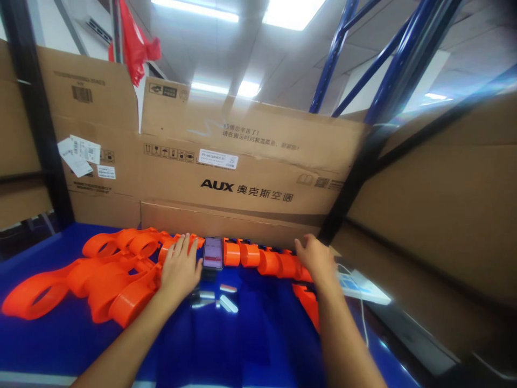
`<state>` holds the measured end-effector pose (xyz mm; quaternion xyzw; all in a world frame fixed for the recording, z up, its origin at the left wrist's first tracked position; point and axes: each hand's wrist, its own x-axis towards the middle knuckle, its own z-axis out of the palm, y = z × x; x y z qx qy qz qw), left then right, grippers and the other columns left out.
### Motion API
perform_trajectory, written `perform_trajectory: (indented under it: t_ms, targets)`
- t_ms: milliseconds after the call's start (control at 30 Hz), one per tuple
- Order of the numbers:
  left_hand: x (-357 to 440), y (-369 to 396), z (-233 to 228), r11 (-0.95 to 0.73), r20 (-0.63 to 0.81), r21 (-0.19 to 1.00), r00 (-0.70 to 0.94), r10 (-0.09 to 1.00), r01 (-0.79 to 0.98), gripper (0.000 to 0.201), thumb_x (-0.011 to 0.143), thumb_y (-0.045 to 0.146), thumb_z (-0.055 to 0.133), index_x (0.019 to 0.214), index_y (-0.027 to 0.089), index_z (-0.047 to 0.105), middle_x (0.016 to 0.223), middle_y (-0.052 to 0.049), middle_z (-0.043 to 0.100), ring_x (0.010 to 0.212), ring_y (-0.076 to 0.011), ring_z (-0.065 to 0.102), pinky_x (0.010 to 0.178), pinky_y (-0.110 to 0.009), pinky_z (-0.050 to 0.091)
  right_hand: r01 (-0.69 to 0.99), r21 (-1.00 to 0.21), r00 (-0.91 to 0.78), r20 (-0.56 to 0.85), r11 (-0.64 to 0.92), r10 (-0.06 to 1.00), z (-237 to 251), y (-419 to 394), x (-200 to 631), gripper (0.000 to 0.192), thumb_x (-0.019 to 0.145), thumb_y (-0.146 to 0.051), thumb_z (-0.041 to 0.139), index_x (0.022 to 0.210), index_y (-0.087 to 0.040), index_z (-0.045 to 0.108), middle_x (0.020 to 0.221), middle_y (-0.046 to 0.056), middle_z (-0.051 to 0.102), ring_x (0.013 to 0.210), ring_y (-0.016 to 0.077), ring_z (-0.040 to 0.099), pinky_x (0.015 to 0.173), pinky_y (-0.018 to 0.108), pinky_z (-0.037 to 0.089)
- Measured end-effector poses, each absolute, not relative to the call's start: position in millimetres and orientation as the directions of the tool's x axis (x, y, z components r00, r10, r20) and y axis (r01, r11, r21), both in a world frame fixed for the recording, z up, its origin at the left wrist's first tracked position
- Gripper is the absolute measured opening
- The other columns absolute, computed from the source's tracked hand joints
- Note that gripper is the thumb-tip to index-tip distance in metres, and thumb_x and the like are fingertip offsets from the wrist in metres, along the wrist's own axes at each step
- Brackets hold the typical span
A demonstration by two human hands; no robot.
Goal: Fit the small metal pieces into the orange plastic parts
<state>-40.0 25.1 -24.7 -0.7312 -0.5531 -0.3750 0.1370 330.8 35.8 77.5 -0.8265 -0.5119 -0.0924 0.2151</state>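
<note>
My left hand [180,268] lies flat with fingers spread on the edge of a pile of orange plastic ring-shaped parts [100,275] on the blue table [250,339]. My right hand [315,257] rests on the right end of a row of orange cylindrical parts [258,257] along the back; whether it grips one is hidden. A phone [212,253] with a lit screen stands between the hands. Small shiny metal pieces [220,299] lie just in front of the phone.
Large cardboard boxes [242,167] wall off the back and right side. A black rack post [355,178] slants down beside my right hand. A white flat device [361,285] with a cable lies at the right. Blue rack beams and a red bag [135,46] are overhead.
</note>
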Motion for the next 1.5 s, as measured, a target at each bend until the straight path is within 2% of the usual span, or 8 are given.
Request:
perform_trajectory:
  t_ms: [267,500,833,1000,1133,1233,1367,1500]
  targets:
    - [-48.7,35.6,-27.6,-0.219,0.62,0.092,0.116,0.776,0.971,0.046,0.089,0.023,0.053,0.134,0.013,0.059,0.124,-0.023,0.06,0.122,-0.0391,0.05,0.104,-0.052,0.033,0.912,-0.268,-0.079,0.627,0.31,0.775,67.3,30.5,231.6,0.025,0.097,-0.037,0.049,0.104,-0.023,0.068,0.102,0.006,0.074,0.097,0.0231,0.068,0.082,0.032,0.05]
    - [-48.2,37.3,-24.1,-0.219,0.604,0.094,0.119,0.788,0.971,0.041,0.091,0.022,0.053,0.132,0.023,0.06,0.128,-0.019,0.056,0.118,-0.0372,0.049,0.097,-0.052,0.037,0.79,-0.265,-0.278,0.65,0.553,0.708,36.9,33.8,197.4,0.024,0.099,-0.032,0.048,0.101,-0.021,0.068,0.099,0.007,0.072,0.091,0.0214,0.067,0.081,0.031,0.05]
    - [-41.9,40.9,-23.9,-0.61,0.803,0.218,0.215,0.555,0.762,0.04,0.092,0.011,0.051,0.128,0.025,0.064,0.119,-0.013,0.051,0.108,-0.0271,0.055,0.091,-0.042,0.051,0.679,-0.385,-0.301,0.631,0.625,0.715,28.7,23.5,196.2,0.026,0.099,-0.035,0.048,0.096,-0.022,0.071,0.093,0.007,0.074,0.081,0.0214,0.067,0.07,0.03,0.049]
    - [-31.8,23.7,-17.4,-0.762,0.914,0.18,0.179,0.363,0.622,0.035,0.09,0.012,0.057,0.121,0.025,0.067,0.113,-0.01,0.05,0.106,-0.025,0.056,0.092,-0.042,0.052,0.458,-0.651,-0.122,0.629,0.606,0.768,20.4,26.6,187.8,0.028,0.096,-0.04,0.053,0.115,-0.023,0.066,0.089,0.005,0.072,0.076,0.0199,0.067,0.068,0.03,0.053]
    - [-14.0,-4.2,-17.9,-0.888,0.954,0.186,0.138,0.266,0.421,0.02,0.086,0.013,0.065,0.102,0.024,0.069,0.103,-0.006,0.047,0.093,-0.0202,0.058,0.079,-0.034,0.055,0.14,-0.88,0.017,0.461,0.454,0.887,15.6,29.4,176.5,0.054,0.092,-0.048,0.057,0.139,-0.025,0.046,0.087,0.003,0.069,0.054,0.0143,0.059,0.042,0.024,0.048]
    - [-5.5,-17.4,-22.3,-0.914,0.948,0.247,0.114,0.296,0.321,0.017,0.084,0.016,0.068,0.098,0.024,0.066,0.102,-0.006,0.046,0.09,-0.0193,0.058,0.079,-0.036,0.055,-0.058,-0.943,-0.028,0.329,0.327,0.944,17.2,27.6,176.1,0.051,0.089,-0.052,0.061,0.13,-0.025,0.049,0.08,0.0,0.066,0.043,0.0093,0.05,0.031,0.019,0.04]
    - [-8.1,-14.3,-25.8,-0.895,0.906,0.415,0.011,0.422,0.162,0.04,0.084,0.036,0.07,0.12,0.024,0.058,0.117,-0.011,0.048,0.108,-0.0281,0.055,0.088,-0.045,0.052,-0.194,-0.941,-0.058,0.294,0.279,0.954,24.0,23.8,185.9,0.047,0.085,-0.05,0.067,0.119,-0.023,0.052,0.072,-0.003,0.064,0.045,0.0084,0.052,0.031,0.014,0.037]
    - [-10.1,-6.0,-17.1,-0.725,0.723,0.687,-0.055,0.689,-0.051,0.048,0.09,0.046,0.059,0.131,0.023,0.055,0.131,-0.014,0.052,0.115,-0.0299,0.055,0.098,-0.047,0.045,-0.179,-0.952,-0.119,0.272,0.249,0.955,25.7,20.9,187.5,0.046,0.084,-0.05,0.069,0.117,-0.021,0.054,0.068,-0.004,0.063,0.042,0.0069,0.048,0.029,0.012,0.032]
